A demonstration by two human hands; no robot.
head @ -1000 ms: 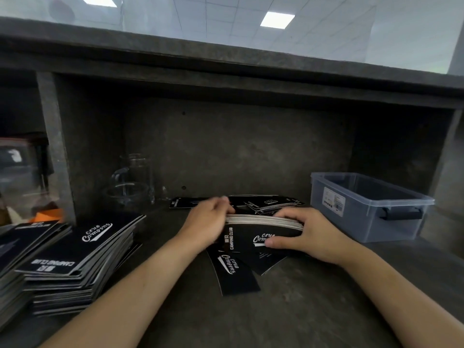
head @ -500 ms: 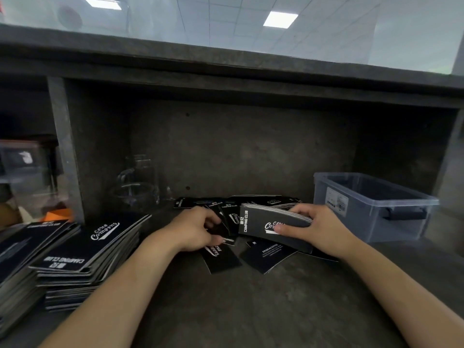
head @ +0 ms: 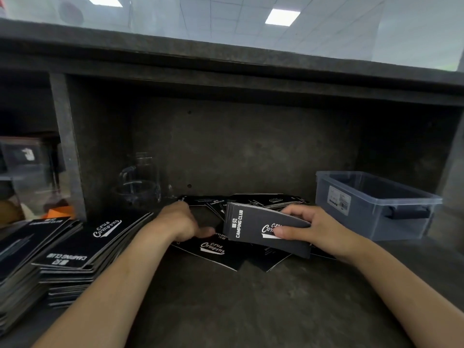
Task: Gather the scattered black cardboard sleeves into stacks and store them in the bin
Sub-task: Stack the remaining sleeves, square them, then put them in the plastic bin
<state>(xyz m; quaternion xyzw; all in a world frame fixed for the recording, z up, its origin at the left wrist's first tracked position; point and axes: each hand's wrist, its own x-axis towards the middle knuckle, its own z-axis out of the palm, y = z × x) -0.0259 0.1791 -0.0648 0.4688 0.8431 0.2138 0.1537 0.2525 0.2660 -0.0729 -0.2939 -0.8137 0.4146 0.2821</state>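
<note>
Two hands work low over the table [head: 226, 310]. The right hand [head: 310, 228] grips a tilted stack of black sleeves [head: 253, 229], thumb on its face. The left hand [head: 180, 222], blurred, rests on loose sleeves [head: 213, 249] beneath; I cannot tell its grasp. The bin [head: 371, 218] stands just right, and taller stacks [head: 82, 247] lie far left.

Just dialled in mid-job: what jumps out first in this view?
The right hand grips a bundle of black cardboard sleeves printed CAMPING CLUB at centre, over loose black sleeves scattered on the grey shelf, where the blurred left hand reaches. A translucent blue-grey plastic bin stands at right; tall piles of black sleeves sit at left.
</note>
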